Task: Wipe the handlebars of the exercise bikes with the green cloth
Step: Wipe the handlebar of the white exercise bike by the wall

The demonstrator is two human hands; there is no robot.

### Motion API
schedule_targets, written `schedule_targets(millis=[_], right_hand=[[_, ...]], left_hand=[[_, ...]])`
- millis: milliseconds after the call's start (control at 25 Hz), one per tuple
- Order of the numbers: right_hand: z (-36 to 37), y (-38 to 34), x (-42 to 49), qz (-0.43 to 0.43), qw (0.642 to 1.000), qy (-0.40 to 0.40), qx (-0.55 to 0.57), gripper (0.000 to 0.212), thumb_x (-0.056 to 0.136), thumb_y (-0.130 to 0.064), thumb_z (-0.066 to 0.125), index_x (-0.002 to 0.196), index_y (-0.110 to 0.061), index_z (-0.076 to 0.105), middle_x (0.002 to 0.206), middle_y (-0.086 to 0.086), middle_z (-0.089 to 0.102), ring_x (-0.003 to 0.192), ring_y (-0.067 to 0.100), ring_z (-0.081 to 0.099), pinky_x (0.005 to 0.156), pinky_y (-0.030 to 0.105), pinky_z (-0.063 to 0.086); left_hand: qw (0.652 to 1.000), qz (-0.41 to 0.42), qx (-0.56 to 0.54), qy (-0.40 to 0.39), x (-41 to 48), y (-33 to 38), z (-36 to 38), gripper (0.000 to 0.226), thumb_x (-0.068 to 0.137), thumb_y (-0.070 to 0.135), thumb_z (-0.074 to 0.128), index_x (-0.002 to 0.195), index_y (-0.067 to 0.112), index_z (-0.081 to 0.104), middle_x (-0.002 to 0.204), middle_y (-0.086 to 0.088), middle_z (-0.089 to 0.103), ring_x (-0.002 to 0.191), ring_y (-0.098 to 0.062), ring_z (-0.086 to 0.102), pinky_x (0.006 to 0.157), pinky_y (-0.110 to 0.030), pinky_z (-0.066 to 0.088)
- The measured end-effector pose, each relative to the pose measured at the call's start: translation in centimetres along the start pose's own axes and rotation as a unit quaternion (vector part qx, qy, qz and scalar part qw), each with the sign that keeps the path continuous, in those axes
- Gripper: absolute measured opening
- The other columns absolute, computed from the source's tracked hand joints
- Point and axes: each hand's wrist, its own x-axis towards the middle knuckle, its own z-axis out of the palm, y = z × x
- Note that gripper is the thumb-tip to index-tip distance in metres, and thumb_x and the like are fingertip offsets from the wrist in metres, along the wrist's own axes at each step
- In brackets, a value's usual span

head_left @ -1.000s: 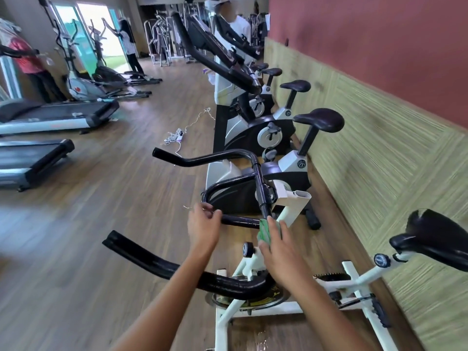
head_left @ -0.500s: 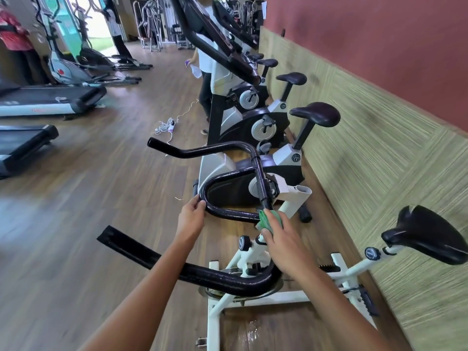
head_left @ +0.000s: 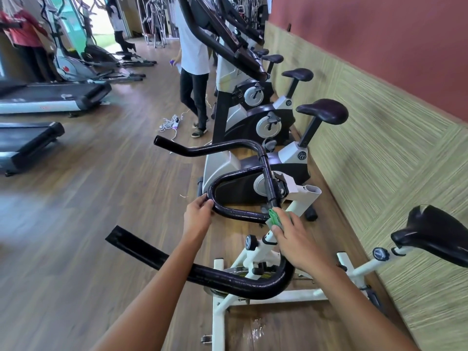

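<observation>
Most of the crumpled green cloth (head_left: 274, 219) is hidden under the right hand (head_left: 296, 239); only a bright folded edge shows beyond the fingers. This hand curls over the cloth and presses it on the glossy black tubular handlebar (head_left: 235, 214), at the place where the inner loop joins the cross tube beside the white stem. The hand covers that joint, so it is not possible to say how far the cloth goes around the tube. The left hand (head_left: 198, 216) grips the rounded bend of the same loop, fingers closed around the tube. The black padded saddle (head_left: 435, 229) of this bike is cut off at the right edge, and the white metal bike frame (head_left: 220, 312) runs out of the picture at the bottom. The brown wooden plank floor (head_left: 88, 211) has a small shiny patch near the frame. On the right stands a dark red wall (head_left: 367, 46) above a pale woven panel (head_left: 379, 160). More exercise bikes (head_left: 268, 127) stand in a row along it, and black treadmills (head_left: 50, 97) lie at the left. A person in a white shirt (head_left: 192, 46), cut off at the top, stands near a white tangled cable (head_left: 171, 124). The handlebar paint looks scratched and speckled on the loop.
</observation>
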Motion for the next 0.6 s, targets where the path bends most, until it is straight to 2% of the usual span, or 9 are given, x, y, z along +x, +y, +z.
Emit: schedule_targets(millis=[160,280,400,480,600], right_hand=[[-0.6,-1.0,1.7,0.010,1.000,0.008,0.008,0.046,0.107,-0.039,0.027,0.153,-0.037,0.022,0.158,-0.003,0.022,0.127,0.024,0.047,0.093,0.037,0.042],[-0.4,-0.7,0.0,0.005,1.000,0.006,0.008,0.046,0.107,-0.037,0.030,0.153,-0.037,0.023,0.156,-0.006,0.023,0.122,0.017,0.047,0.084,0.030,0.036],[0.0,0.3,-2.3,-0.007,1.000,-0.001,0.021,0.048,0.106,-0.037,0.036,0.153,-0.039,0.022,0.152,-0.010,0.028,0.113,0.003,0.038,0.084,0.023,0.033],[0.0,0.3,-2.3,-0.007,0.999,0.002,0.037,0.050,0.106,-0.036,0.037,0.153,-0.039,0.022,0.154,-0.010,0.028,0.115,0.002,0.037,0.087,0.022,0.032],[-0.1,-0.1,-1.1,0.005,0.997,-0.001,0.077,0.053,0.106,-0.037,0.036,0.156,-0.038,0.017,0.158,-0.007,0.023,0.133,0.013,0.038,0.091,0.026,0.031]], left_hand=[[1.000,-0.006,-0.007,-0.003,0.1,0.1,0.0,0.031,0.100,0.017,0.049,0.125,0.018,0.066,0.101,-0.005,0.074,0.098,-0.031,0.070,0.090,-0.053,0.056],[1.000,-0.004,-0.009,-0.007,0.0,-0.1,0.0,0.031,0.101,0.016,0.048,0.126,0.018,0.066,0.100,-0.005,0.074,0.097,-0.030,0.071,0.091,-0.052,0.056],[1.000,-0.003,-0.017,-0.008,0.2,-0.2,0.1,0.031,0.100,0.015,0.049,0.125,0.018,0.067,0.098,-0.005,0.075,0.096,-0.031,0.071,0.090,-0.053,0.056],[1.000,-0.006,-0.022,-0.004,0.3,-0.2,0.0,0.030,0.099,0.015,0.049,0.124,0.018,0.067,0.096,-0.005,0.075,0.095,-0.032,0.071,0.088,-0.054,0.057],[1.000,-0.008,-0.023,-0.002,0.3,-0.2,0.1,0.031,0.100,0.015,0.049,0.126,0.017,0.066,0.097,-0.005,0.075,0.096,-0.030,0.071,0.088,-0.054,0.056]])
